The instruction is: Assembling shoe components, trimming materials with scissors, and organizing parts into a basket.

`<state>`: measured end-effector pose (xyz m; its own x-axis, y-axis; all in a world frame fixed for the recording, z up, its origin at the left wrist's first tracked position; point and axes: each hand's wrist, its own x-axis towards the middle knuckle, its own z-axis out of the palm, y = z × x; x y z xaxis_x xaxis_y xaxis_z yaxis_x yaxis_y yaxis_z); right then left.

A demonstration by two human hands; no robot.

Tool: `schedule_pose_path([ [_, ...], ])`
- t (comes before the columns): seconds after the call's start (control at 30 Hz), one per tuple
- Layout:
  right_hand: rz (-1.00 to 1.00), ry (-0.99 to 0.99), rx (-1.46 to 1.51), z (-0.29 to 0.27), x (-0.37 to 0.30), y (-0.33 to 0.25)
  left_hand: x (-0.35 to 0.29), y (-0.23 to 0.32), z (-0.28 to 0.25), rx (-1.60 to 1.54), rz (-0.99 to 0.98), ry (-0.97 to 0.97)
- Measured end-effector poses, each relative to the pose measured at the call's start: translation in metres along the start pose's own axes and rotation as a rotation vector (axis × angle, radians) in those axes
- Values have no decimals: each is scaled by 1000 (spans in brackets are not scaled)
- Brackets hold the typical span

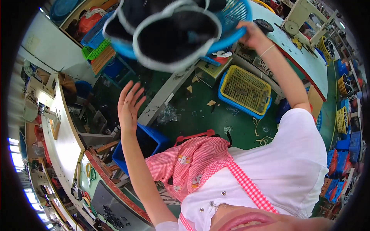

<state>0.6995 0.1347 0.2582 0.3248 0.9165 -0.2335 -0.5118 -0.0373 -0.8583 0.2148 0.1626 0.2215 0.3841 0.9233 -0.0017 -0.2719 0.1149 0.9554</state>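
High in front of me is a blue plastic basket (236, 19), blurred by motion. My right hand (252, 35) grips its right rim, the arm stretched out. Large black hollow pieces with pale grey rims (175, 36) fill the basket and stick out over its near side; their exact kind is unclear. My left hand (130, 106) is raised below and left of the basket, fingers spread, touching nothing.
A yellow crate inside a blue one (246, 90) stands on the green floor by a sewing-machine table (293, 42). At left are a white worktable (65, 134), a blue bin (140, 148) and scissors (90, 173). Scraps (211, 102) litter the floor.
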Motion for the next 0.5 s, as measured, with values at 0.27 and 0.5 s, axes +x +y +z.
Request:
schedule_pose_path([
  [0.27,-327,240,307,-79,87,-159,-31,-57,-70,213,-233,71],
  [0.5,-437,565,441,-157,134,-239,-123,-74,-189,117,-344,623],
])
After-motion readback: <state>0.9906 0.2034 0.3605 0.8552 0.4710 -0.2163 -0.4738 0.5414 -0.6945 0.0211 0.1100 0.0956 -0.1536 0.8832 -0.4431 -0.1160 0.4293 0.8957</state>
